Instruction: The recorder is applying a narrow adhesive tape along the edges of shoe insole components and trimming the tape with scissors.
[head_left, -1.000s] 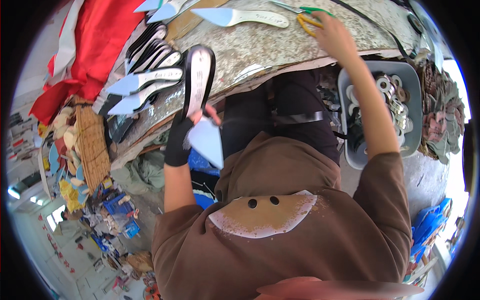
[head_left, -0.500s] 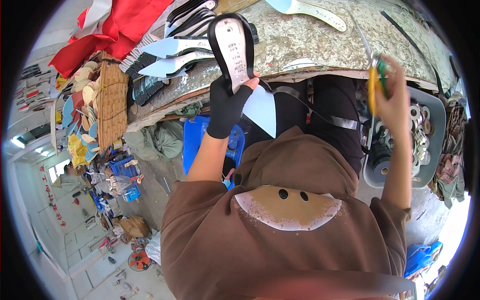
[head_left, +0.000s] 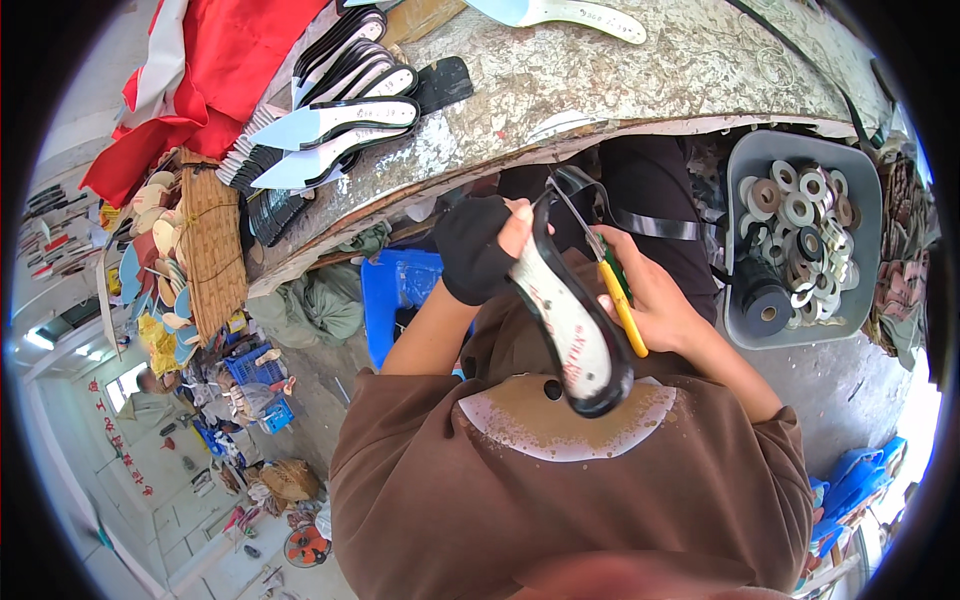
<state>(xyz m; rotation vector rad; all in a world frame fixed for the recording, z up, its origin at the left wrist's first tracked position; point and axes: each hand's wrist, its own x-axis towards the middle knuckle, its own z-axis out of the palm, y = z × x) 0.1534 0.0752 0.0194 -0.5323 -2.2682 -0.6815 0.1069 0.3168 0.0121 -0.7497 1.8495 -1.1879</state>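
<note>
My left hand [head_left: 478,250], in a black glove with bare fingertips, grips a shoe insole [head_left: 562,310] before my chest. The insole is white with a black edging, and its rounded end points down toward me. A glossy black strip [head_left: 660,226] runs from the insole's upper end toward the bin at the right. My bare right hand [head_left: 645,295] holds scissors [head_left: 622,312] with yellow and green handles. Their blades point up along the insole, close to the strip; whether they touch it I cannot tell. The insole's far tip is partly hidden by my left hand.
The worn bench [head_left: 560,85] bears stacked insoles [head_left: 350,145] at left and another insole [head_left: 585,15] at its far side. Red cloth [head_left: 225,75] and a wicker basket [head_left: 213,250] stand left. A grey bin [head_left: 868,250] holds several tape rolls; a blue plastic seat [head_left: 405,275] is below the bench.
The insole has come down toward my chest and been turned, its rounded end now pointing at me. My right hand has brought the scissors from the right to the insole's upper end.
</note>
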